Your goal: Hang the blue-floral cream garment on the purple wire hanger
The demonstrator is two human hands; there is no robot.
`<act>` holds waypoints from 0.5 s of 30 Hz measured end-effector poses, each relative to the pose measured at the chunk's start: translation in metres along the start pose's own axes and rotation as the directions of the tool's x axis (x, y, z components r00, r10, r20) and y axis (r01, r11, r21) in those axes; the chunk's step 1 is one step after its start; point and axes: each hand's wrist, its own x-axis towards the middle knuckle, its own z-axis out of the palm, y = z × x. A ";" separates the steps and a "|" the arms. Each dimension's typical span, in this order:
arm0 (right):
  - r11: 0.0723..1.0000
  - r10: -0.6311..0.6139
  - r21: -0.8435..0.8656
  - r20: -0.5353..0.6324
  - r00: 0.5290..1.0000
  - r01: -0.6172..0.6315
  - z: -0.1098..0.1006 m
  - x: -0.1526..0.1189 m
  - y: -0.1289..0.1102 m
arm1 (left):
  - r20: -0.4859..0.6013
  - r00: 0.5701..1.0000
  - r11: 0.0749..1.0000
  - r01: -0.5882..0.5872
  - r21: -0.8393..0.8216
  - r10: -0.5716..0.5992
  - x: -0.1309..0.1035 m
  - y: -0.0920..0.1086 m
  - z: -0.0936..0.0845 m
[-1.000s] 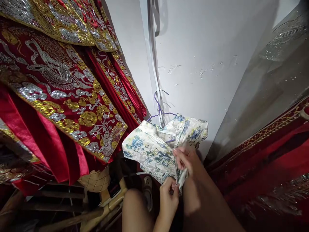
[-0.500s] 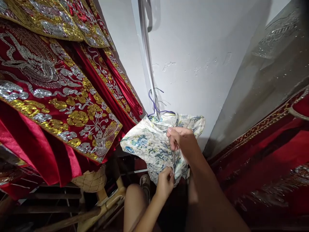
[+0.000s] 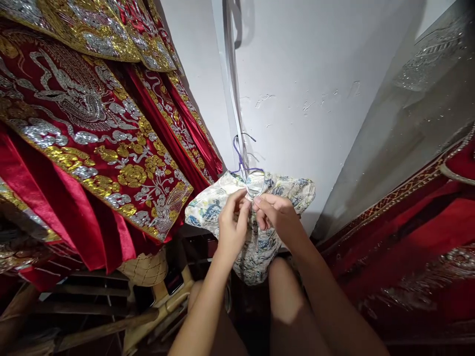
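Observation:
A white shirt with a blue, green and yellow floral print (image 3: 256, 252) hangs on a purple wire hanger (image 3: 241, 160) against the wall. My left hand (image 3: 235, 215) is at the front of the collar, its thumb and fingers pinched on the shirt's edge. Close beside it, my right hand (image 3: 274, 210) pinches the other side of the neckline between thumb and forefinger, the other fingers curled. The two sets of fingertips nearly meet just below the neck opening. Any button or fastening between them is hidden or too small to make out.
Red garments with gold and silver sequin embroidery (image 3: 129, 173) hang at the left. More red embroidered cloth (image 3: 419, 262) is at the right. A bamboo chair (image 3: 166, 309) and a woven basket-like item (image 3: 146, 267) stand low at the left. A pale vertical rail (image 3: 228, 79) runs up the wall.
My left hand has moved up from the lower front of the shirt to the collar, beside my right hand. The right hand stays near the neckline. The view has shifted slightly.

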 end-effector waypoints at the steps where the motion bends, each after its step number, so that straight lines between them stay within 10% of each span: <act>1: 1.000 -0.012 -0.024 -0.012 1.000 0.012 0.000 -0.001 0.001 | 0.011 0.999 0.999 -0.032 0.009 0.032 0.009 0.003 -0.003; 9: 0.980 -0.118 -0.166 -0.052 0.992 0.107 -0.007 0.008 0.029 | 0.152 0.960 0.922 -0.271 0.275 0.237 0.022 0.010 -0.002; 15: 0.933 -0.109 -0.346 -0.019 0.994 0.095 -0.024 0.013 0.074 | -0.375 0.892 0.939 -0.132 0.318 0.252 0.047 -0.005 -0.044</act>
